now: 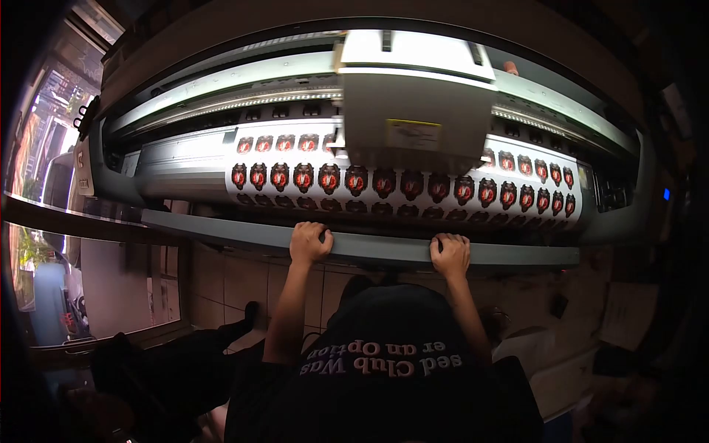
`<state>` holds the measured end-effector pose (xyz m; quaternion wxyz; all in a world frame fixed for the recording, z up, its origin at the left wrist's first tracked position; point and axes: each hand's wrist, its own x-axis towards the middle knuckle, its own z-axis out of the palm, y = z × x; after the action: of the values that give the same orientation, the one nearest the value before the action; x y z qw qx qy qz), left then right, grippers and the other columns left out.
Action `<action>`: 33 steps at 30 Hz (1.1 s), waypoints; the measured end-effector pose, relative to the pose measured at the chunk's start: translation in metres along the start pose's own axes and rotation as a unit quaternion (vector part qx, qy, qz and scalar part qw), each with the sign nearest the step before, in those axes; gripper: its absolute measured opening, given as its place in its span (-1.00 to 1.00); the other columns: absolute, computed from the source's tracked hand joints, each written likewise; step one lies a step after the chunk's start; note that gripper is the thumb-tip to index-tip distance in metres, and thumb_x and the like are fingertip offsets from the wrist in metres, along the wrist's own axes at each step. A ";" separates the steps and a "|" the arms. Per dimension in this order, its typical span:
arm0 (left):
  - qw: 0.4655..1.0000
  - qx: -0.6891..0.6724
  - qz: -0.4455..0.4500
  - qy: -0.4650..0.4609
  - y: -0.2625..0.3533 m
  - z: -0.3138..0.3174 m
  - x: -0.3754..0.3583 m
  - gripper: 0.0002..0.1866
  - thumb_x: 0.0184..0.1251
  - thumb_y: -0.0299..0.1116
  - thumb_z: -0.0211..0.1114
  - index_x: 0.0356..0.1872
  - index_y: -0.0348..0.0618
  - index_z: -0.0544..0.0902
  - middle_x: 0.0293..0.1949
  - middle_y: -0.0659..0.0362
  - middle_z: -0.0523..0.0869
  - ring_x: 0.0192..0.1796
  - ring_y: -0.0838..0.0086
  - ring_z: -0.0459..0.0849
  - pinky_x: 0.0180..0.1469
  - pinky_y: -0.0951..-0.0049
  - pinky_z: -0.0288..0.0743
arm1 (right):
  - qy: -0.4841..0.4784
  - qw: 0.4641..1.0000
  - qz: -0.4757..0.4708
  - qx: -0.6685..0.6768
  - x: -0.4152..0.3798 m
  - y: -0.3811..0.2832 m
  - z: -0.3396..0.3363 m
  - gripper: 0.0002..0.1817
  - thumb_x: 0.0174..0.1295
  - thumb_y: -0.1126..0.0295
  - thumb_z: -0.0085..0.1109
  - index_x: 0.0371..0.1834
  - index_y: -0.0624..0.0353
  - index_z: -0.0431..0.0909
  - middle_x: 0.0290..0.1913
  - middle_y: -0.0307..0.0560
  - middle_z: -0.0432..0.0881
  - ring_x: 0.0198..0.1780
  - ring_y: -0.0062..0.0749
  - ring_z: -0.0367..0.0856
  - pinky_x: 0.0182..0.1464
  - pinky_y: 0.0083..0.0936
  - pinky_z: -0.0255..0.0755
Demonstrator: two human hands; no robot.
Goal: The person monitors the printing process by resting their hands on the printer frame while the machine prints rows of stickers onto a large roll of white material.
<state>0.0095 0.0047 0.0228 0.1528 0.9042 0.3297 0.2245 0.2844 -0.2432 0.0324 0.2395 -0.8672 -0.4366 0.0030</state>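
Note:
My left hand (309, 242) is closed over the grey front bar (380, 245) of a wide-format printer. Farther along the same bar, my right hand (450, 254) has its fingers curled over the top edge. Behind the bar lies a white printed sheet (369, 196), carrying rows of red and black badge-like designs. Above the sheet sits the print carriage (413, 111), a large box with a yellow label, which covers part of the upper row. Neither hand touches the sheet.
The printer's left end housing (87, 166) stands beside a window (52, 140). At lower left is another person in dark clothing (170, 369), one shoe (251, 314) on the tiled floor (236, 284). Pale boxes or panels (554, 369) lie at lower right, in dim light.

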 end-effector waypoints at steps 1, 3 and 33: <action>1.000 -0.001 0.001 0.000 0.001 0.000 0.000 -0.82 0.13 -0.30 0.28 -0.44 -0.20 0.73 -0.40 0.11 0.76 -0.27 0.22 0.69 0.01 0.22 0.49 | 0.001 1.000 0.001 -0.001 -0.001 0.001 0.000 -0.75 0.21 0.23 0.17 -0.33 0.16 0.74 -0.29 0.02 0.76 -0.17 -0.02 0.69 0.17 -0.14 0.40; 1.000 0.003 -0.002 -0.001 0.001 -0.001 0.001 -0.79 0.14 -0.28 0.28 -0.42 -0.23 0.74 -0.38 0.10 0.77 -0.25 0.21 0.70 0.04 0.21 0.50 | 0.008 1.000 -0.008 -0.003 -0.001 0.001 0.001 -0.75 0.22 0.23 0.17 -0.34 0.16 0.73 -0.30 -0.02 0.75 -0.17 -0.05 0.68 0.15 -0.15 0.39; 1.000 -0.011 0.015 0.005 0.000 0.000 0.003 -0.86 0.13 -0.33 0.28 -0.44 -0.15 0.72 -0.42 0.15 0.74 -0.30 0.23 0.68 -0.04 0.22 0.48 | 0.017 0.999 -0.018 0.035 0.000 0.003 0.000 -0.81 0.23 0.28 0.20 -0.35 0.14 0.70 -0.34 -0.11 0.72 -0.18 -0.16 0.66 0.11 -0.21 0.36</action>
<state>0.0110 0.0064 0.0240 0.1575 0.9061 0.3147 0.2349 0.2864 -0.2451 0.0308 0.2773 -0.8502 -0.4475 -0.0010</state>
